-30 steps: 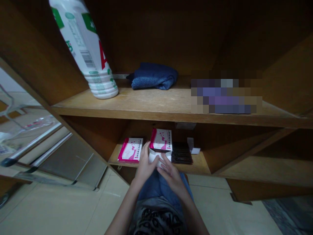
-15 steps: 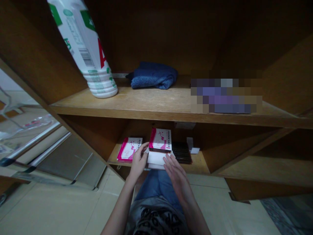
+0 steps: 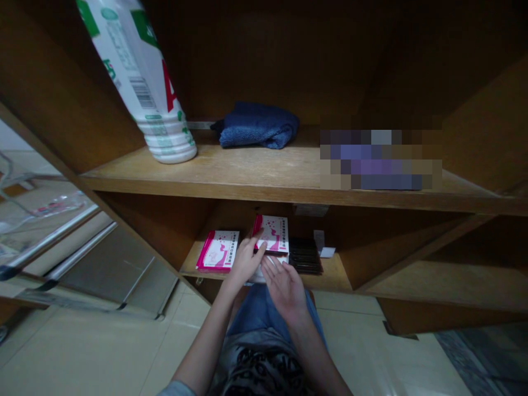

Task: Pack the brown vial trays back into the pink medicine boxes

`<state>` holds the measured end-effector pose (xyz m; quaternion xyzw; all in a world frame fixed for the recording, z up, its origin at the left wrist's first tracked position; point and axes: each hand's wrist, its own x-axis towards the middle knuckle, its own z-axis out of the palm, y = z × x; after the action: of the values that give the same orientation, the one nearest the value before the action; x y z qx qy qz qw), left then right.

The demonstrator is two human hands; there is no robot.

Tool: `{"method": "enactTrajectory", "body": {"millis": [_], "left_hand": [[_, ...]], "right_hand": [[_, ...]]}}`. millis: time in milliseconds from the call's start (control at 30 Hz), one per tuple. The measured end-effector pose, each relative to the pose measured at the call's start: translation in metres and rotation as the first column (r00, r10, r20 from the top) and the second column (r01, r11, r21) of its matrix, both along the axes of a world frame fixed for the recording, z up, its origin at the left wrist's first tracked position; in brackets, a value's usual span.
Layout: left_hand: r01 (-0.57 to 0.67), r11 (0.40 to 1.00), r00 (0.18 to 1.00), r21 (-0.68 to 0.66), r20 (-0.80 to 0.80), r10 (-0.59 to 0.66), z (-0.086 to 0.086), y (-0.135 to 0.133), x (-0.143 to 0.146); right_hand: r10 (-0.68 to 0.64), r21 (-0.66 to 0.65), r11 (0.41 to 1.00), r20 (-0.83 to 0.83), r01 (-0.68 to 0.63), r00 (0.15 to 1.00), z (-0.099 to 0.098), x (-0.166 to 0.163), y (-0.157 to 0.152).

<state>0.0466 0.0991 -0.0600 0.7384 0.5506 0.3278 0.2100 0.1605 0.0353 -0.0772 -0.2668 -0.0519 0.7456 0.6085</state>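
My left hand and my right hand are close together in front of the lower wooden shelf. Beneath them lies a white carton or card, mostly hidden by my fingers. My right hand is flat with its fingers spread over that white piece. The fingertips of my left hand reach the lower corner of a pink-and-white medicine box. A second, similar box lies flat to the left of my left hand.
A dark stack of flat items and a small white tag sit on the lower shelf. Above are a large white bottle, a folded blue towel and a pixelated object. Metal rails lie left, over a tiled floor.
My hands have come closer together and now cover most of the white piece, which showed plainly between them before. My left hand has moved up toward the pink-and-white box.
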Motion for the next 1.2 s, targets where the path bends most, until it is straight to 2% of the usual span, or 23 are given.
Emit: {"method": "enactTrajectory", "body": {"millis": [133,367,567,767,933,1200], "left_hand": [[-0.016,1.000,1.000,0.002,-0.005,0.016,0.001,-0.002,0.000],[-0.043,0.999,0.999,-0.008,0.006,0.043,0.005,-0.002,0.000],[-0.096,0.993,0.994,-0.067,0.037,0.098,0.005,-0.002,-0.001],[-0.071,0.994,0.995,-0.087,0.068,0.077,0.007,-0.001,-0.003],[-0.109,0.989,0.990,-0.104,0.077,0.117,0.008,-0.001,-0.002],[-0.111,0.988,0.991,-0.107,0.060,0.118,0.009,0.001,-0.003]], "right_hand": [[-0.015,-0.037,0.999,-0.047,0.014,0.999,0.003,-0.002,0.000],[-0.051,-0.022,0.998,-0.060,0.050,0.997,-0.001,-0.008,-0.005],[0.018,0.000,1.000,-0.068,-0.018,0.998,0.000,-0.009,-0.015],[-0.005,-0.005,1.000,-0.107,0.005,0.994,0.006,-0.009,-0.020],[-0.007,-0.034,0.999,-0.131,0.003,0.991,0.008,-0.009,-0.024],[0.017,-0.036,0.999,-0.170,-0.023,0.985,0.000,-0.003,-0.038]]}}
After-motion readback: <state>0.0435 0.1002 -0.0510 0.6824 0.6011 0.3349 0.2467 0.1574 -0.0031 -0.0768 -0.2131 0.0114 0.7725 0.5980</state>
